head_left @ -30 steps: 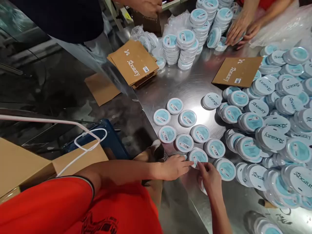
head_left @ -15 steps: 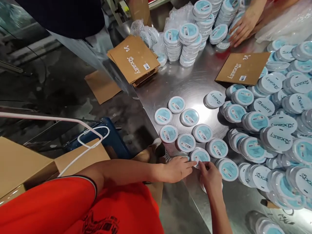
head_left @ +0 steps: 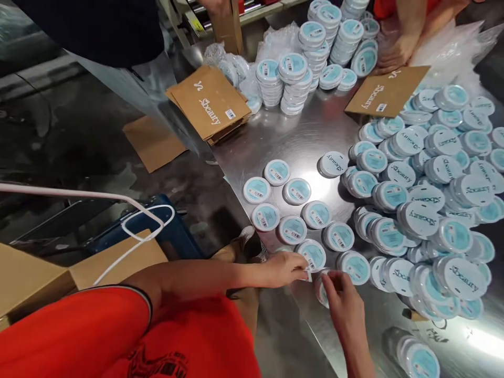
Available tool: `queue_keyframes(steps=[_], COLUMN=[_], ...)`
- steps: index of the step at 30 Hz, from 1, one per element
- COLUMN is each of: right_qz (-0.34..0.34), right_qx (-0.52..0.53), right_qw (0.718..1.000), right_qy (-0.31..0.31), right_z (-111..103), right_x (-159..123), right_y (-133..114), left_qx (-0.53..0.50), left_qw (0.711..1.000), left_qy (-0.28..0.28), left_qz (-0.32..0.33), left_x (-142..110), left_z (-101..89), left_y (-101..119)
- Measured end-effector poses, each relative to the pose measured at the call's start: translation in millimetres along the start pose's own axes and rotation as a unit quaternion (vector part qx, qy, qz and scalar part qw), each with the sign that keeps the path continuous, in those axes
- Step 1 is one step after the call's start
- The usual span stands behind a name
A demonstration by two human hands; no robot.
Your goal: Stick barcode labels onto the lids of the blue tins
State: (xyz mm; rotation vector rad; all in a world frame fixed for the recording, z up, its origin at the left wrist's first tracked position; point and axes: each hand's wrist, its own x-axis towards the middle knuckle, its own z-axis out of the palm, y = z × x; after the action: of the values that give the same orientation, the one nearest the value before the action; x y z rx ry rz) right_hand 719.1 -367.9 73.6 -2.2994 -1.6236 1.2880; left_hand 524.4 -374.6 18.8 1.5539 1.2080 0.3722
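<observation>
My left hand (head_left: pixel 286 269) is at the table's near edge, its thumb and fingertips pinched on a small white label (head_left: pixel 307 275). Just beyond lies a round white container with a pale blue top (head_left: pixel 312 253). My right hand (head_left: pixel 343 294) is closed at the fingertips, right beside another round container (head_left: pixel 321 290) that it partly covers. Whether those fingers hold anything is hidden. Several similar containers (head_left: pixel 292 229), blue side up with barcode labels, lie spread out ahead of my hands.
A large pile of containers (head_left: pixel 421 218) covers the right of the metal table (head_left: pixel 283 139). Tall stacks (head_left: pixel 292 84) and brown cardboard sleeves (head_left: pixel 208 102) stand farther back. A co-worker's hand (head_left: pixel 396 52) is near another cardboard sleeve (head_left: pixel 386 94). Open cartons (head_left: pixel 118 257) sit at left.
My hands have come apart from the container they both touched. My right hand has moved down to the neighbouring one, and a white label now shows at my left fingertips. The view has shifted slightly.
</observation>
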Motion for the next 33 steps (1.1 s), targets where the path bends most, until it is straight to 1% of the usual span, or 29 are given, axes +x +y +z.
queue_keyframes(steps=[2, 3, 4, 6, 8, 9, 11, 14, 16, 18, 21, 23, 25, 26, 27, 28, 30, 31, 33], right_qz=[-0.004, 0.004, 0.013, 0.029, 0.041, 0.045, 0.047, 0.047, 0.05, 0.053, 0.064, 0.08, 0.103, 0.118, 0.133, 0.143, 0.142, 0.131, 0.103], right_qx=[0.151, 0.193, 0.215, 0.231, 0.234, 0.234, 0.229, 0.198, 0.168, 0.15, 0.163, 0.173, 0.171, 0.165, 0.156, 0.144, 0.119, 0.11, 0.095], right_qw=[0.988, 0.98, 0.975, 0.972, 0.971, 0.971, 0.972, 0.979, 0.984, 0.987, 0.984, 0.981, 0.978, 0.976, 0.975, 0.975, 0.98, 0.984, 0.989], right_qy=[-0.04, -0.053, -0.056, -0.037, -0.016, -0.01, -0.006, -0.002, 0.013, 0.032, 0.044, 0.042, 0.06, 0.074, 0.086, 0.089, 0.072, 0.058, 0.042], right_z=[7.8, 12.5, 17.0, 24.0, 27.9, 29.0, 30.3, 32.6, 35.1, 37.8, 38.9, 35.3, 27.6, 22.8, 17.9, 13.3, 6.5, 4.5, 3.3], right_x=[-20.3, -28.4, -34.8, -42.6, -46.1, -47.5, -51.1, -59.3, -65.2, -70.2, -74.3, -72.6, -65.6, -60.1, -53.7, -46.7, -32.8, -26.8, -17.5], right_y=[1.0, 1.1, 1.5, 3.8, 8.7, 11.7, 17.8, 25.8, 30.4, 34.5, 40.9, 47.9, 58.5, 64.9, 71.5, 77.8, 87.5, 90.4, 92.2], left_qx=[-0.136, -0.201, -0.259, -0.334, -0.377, -0.387, -0.384, -0.332, -0.288, -0.256, -0.236, -0.226, -0.201, -0.176, -0.142, -0.102, -0.019, 0.013, 0.056], left_qw=[0.99, 0.976, 0.959, 0.928, 0.906, 0.9, 0.9, 0.917, 0.93, 0.937, 0.936, 0.93, 0.928, 0.934, 0.947, 0.962, 0.985, 0.989, 0.986], left_qy=[-0.019, -0.025, -0.031, -0.047, -0.071, -0.084, -0.096, -0.076, -0.061, -0.064, -0.085, -0.119, -0.154, -0.164, -0.163, -0.157, -0.141, -0.14, -0.151], left_qz=[-0.042, -0.073, -0.107, -0.159, -0.181, -0.181, -0.183, -0.21, -0.221, -0.228, -0.249, -0.264, -0.272, -0.263, -0.238, -0.199, -0.094, -0.041, 0.043], left_x=[-3.7, -6.6, -9.8, -16.4, -21.4, -22.8, -23.3, -20.7, -19.0, -18.3, -18.0, -17.5, -16.4, -15.4, -14.1, -12.6, -8.7, -6.6, -2.7], left_z=[-2.9, -2.1, -0.1, 5.9, 11.8, 14.2, 18.1, 23.3, 27.4, 31.7, 37.0, 39.1, 40.3, 41.1, 42.3, 44.2, 50.0, 53.8, 62.3], left_y=[5.7, 8.2, 10.4, 14.1, 18.0, 20.4, 26.0, 34.4, 37.6, 38.1, 35.0, 32.0, 29.4, 28.3, 27.2, 26.2, 23.7, 22.2, 18.5])
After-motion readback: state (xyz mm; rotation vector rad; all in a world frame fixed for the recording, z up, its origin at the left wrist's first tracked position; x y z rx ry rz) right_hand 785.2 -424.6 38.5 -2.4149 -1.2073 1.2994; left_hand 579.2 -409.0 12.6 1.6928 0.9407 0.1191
